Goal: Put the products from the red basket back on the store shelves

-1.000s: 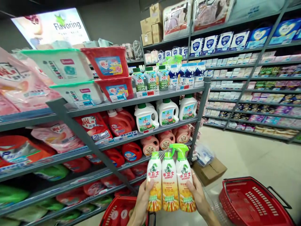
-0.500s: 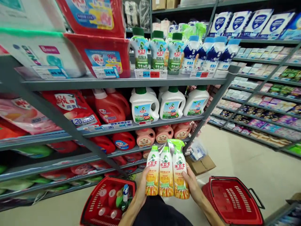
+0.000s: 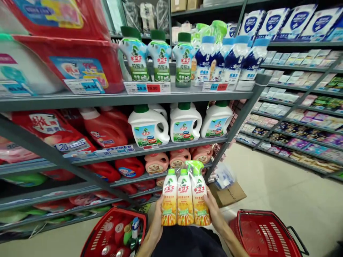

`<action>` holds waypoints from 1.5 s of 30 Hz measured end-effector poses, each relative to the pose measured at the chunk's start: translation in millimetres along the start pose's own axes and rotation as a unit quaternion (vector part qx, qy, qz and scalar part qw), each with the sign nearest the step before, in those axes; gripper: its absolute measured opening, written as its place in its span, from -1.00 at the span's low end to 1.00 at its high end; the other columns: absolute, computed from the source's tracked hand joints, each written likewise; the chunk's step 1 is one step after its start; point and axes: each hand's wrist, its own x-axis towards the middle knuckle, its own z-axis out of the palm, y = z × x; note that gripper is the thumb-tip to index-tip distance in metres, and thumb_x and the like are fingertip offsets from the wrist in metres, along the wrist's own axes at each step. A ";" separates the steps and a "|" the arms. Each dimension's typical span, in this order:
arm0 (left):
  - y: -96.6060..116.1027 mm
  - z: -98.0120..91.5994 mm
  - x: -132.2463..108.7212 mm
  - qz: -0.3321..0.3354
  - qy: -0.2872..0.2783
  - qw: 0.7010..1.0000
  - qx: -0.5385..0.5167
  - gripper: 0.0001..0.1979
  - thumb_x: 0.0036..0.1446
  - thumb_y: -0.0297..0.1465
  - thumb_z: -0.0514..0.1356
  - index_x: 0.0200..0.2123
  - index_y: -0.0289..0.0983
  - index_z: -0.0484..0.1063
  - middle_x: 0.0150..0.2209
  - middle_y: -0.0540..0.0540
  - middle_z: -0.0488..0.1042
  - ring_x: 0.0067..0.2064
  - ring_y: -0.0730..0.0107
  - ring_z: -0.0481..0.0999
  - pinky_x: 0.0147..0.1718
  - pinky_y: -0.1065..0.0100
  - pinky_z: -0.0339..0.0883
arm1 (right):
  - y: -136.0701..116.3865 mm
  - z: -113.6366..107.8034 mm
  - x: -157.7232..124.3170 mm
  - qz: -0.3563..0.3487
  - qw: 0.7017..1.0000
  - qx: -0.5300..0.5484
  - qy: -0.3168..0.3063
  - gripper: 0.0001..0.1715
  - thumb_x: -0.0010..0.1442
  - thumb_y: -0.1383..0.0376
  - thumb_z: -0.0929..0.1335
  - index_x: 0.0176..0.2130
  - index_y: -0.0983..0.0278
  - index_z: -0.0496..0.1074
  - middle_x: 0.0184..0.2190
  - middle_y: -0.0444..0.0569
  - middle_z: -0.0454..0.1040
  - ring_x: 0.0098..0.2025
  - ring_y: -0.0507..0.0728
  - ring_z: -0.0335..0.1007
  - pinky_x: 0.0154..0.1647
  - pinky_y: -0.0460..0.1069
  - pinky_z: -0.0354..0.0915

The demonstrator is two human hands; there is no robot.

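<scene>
At the upper left, two red tubs [image 3: 80, 69] are stacked on the top shelf [image 3: 150, 100], with price labels set along its front edge. Below them, a red pouch [image 3: 50, 128] and a red bottle [image 3: 105, 132] are kept on the next shelf down. On the floor at the lower left, a red basket [image 3: 92, 233] is seen, filled with several bottles, mostly red, with a few green or blue ones. Further right, green-capped bottles [image 3: 160, 59] are lined up on the top shelf, white jugs [image 3: 148, 126] are placed beneath them, and pink jugs [image 3: 157, 163] are stored lower still. In the lower middle, the left side of a pack of three bottles [image 3: 184, 201] is grasped by the fingers of the left hand [image 3: 158, 214]. The pack is held roughly upright in front of the shelving and is wrapped in clear film; yellow and white labels are turned toward the camera, and a green spray head is fitted on the right bottle. The pack's right side is grasped by the fingers of the right hand [image 3: 214, 208], whose thumb is laid over the front. Behind that hand, a cardboard box [image 3: 233, 194] is left on the floor, and a second basket [image 3: 268, 233], also red, is placed to the right.
</scene>
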 end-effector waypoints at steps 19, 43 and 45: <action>-105.0 114.8 -121.8 0.236 0.007 0.972 -0.007 -0.32 0.23 -0.11 0.29 0.32 -0.31 0.34 0.08 -0.27 0.58 0.18 -0.09 0.52 0.24 0.02 0.34 | -126.9 -99.6 -48.5 -0.001 0.972 -0.004 -0.237 -0.13 0.27 -0.01 0.42 0.43 0.05 0.12 0.37 -0.02 0.29 0.37 0.30 0.23 0.36 0.18 0.23; 23.0 -135.4 -281.9 0.403 0.068 0.903 -0.133 -0.46 0.28 -0.14 0.22 0.21 -0.34 0.44 0.11 -0.25 0.56 0.20 -0.09 0.49 0.27 0.01 0.25 | 6.4 213.0 -119.5 0.115 0.943 -0.160 -0.269 0.28 0.03 -0.16 0.52 0.48 0.13 -0.02 0.35 0.13 0.30 0.34 0.48 0.26 0.25 0.25 0.37; 28.9 -156.5 -281.3 0.392 0.086 0.903 -0.151 -0.42 0.26 -0.12 0.23 0.23 -0.34 0.43 0.11 -0.27 0.56 0.22 -0.10 0.47 0.29 0.00 0.22 | 23.5 226.7 -116.7 0.118 0.942 -0.175 -0.262 0.22 0.04 -0.17 0.51 0.46 0.13 0.05 0.33 0.10 0.34 0.36 0.47 0.23 0.27 0.26 0.36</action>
